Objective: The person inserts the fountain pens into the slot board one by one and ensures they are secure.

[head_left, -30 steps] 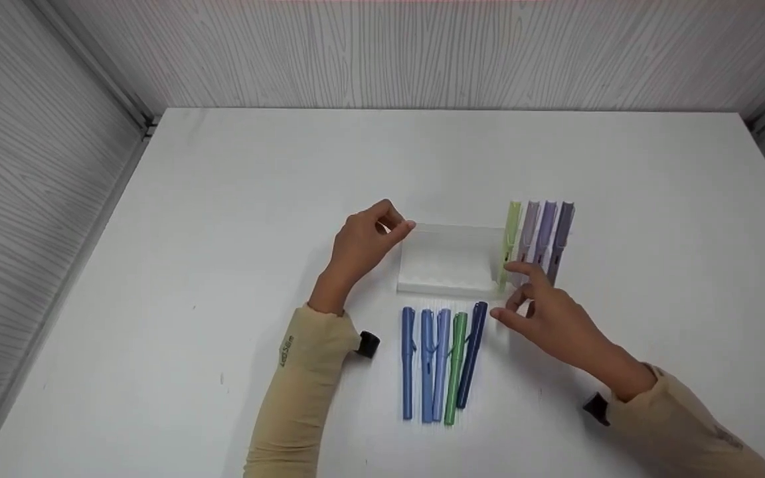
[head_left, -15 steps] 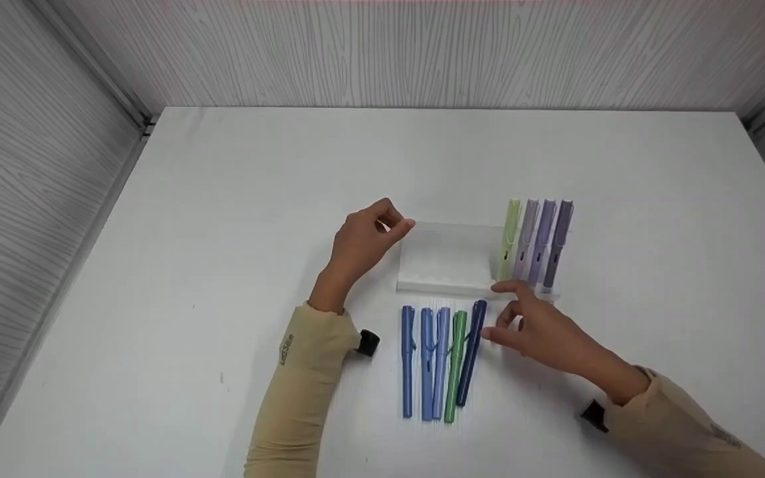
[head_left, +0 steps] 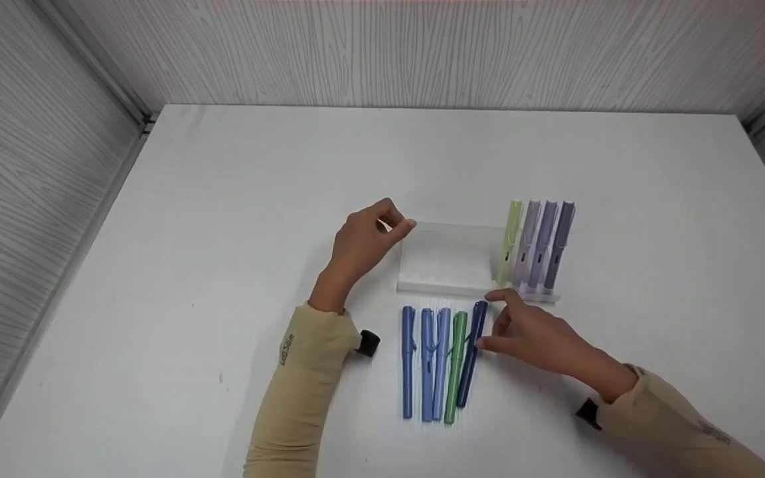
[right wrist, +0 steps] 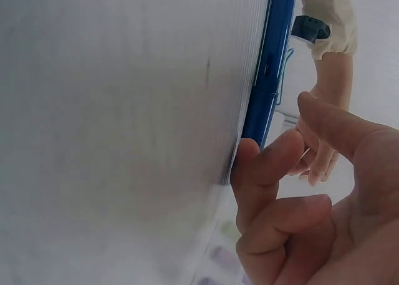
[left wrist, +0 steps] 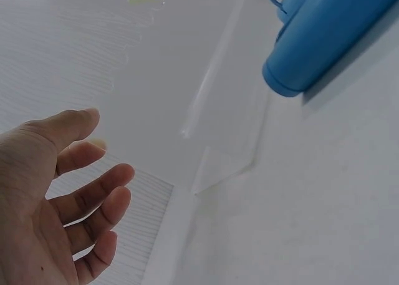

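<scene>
A clear pen stand (head_left: 449, 255) holds several upright pens at its right side: a lime green pen (head_left: 509, 239), a pale mauve pen (head_left: 527, 242), a violet pen (head_left: 542, 242) and a dark purple pen (head_left: 559, 242). My left hand (head_left: 364, 242) pinches the stand's upper left corner between thumb and index finger. In front of the stand, my right hand (head_left: 545, 335) reaches the navy pen (head_left: 471, 358), thumb beside its body and index finger near its cap end. The right wrist view shows fingertips against the navy pen (right wrist: 265, 79), with the thumb apart from it.
Left of the navy pen lie a green pen (head_left: 455, 368), a light periwinkle pen (head_left: 441, 365), a mid-blue pen (head_left: 427, 365) and another blue pen (head_left: 408, 362), roughly parallel. The white table (head_left: 256, 172) meets wood-grain panels (head_left: 382, 53) at the back and sides.
My right hand has moved down and left from beside the lime green pen to the navy pen. The left hand has stayed at the stand's corner.
</scene>
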`<state>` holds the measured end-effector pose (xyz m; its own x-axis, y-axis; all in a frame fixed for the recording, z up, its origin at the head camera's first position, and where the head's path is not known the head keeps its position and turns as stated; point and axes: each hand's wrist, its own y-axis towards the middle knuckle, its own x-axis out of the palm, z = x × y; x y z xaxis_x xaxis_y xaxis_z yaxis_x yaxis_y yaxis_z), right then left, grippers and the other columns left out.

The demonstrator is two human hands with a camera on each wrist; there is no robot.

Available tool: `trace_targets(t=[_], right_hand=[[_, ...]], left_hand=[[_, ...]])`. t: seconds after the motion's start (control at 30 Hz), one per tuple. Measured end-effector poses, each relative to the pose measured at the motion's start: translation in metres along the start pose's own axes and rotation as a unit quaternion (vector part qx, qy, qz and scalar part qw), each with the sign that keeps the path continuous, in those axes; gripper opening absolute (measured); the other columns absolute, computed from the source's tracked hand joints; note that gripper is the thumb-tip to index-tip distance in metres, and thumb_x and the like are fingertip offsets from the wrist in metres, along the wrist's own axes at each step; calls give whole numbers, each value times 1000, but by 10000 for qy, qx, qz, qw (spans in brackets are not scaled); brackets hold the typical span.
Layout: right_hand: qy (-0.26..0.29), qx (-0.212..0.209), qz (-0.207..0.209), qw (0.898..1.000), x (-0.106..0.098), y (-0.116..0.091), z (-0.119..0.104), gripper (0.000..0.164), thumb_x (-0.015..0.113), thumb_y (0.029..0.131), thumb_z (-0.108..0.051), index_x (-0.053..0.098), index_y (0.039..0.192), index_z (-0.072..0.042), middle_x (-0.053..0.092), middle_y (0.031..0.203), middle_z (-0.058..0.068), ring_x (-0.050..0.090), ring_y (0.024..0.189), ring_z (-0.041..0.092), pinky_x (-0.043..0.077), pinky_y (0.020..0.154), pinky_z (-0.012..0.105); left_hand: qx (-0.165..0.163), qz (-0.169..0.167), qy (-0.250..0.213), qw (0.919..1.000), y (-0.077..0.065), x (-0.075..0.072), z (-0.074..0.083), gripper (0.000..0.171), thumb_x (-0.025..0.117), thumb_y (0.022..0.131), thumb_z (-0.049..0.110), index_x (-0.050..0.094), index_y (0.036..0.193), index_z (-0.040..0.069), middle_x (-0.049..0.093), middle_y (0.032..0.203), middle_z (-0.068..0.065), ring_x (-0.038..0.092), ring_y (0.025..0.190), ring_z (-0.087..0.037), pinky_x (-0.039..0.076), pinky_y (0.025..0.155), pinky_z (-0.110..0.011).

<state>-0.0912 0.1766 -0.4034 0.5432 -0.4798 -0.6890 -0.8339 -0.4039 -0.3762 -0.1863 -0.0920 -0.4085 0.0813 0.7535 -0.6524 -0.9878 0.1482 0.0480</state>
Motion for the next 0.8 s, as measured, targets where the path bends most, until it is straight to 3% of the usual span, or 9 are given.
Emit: trace_targets(t=[0.4, 0.8], right_hand=[[-545, 72, -33, 9985, 4, 6, -6, 71, 73, 84, -37, 38, 138, -7, 65, 85, 0, 55, 70, 12, 43, 58, 30], [-732, 261, -43, 9970, 11, 11, -13, 71, 73, 85, -33, 38, 140, -7, 60, 78, 0, 51, 64, 13, 39, 53, 28]], left_hand=[[47, 52, 34, 10000, 0, 0, 0, 25, 63, 91, 43, 63, 89, 18, 69, 94, 2, 59, 87, -15, 46, 68, -29], [45, 65, -22, 10000, 1, 1, -1, 24, 63, 91, 43, 62, 88, 18, 68, 93, 3, 59, 87, -15, 46, 69, -29]])
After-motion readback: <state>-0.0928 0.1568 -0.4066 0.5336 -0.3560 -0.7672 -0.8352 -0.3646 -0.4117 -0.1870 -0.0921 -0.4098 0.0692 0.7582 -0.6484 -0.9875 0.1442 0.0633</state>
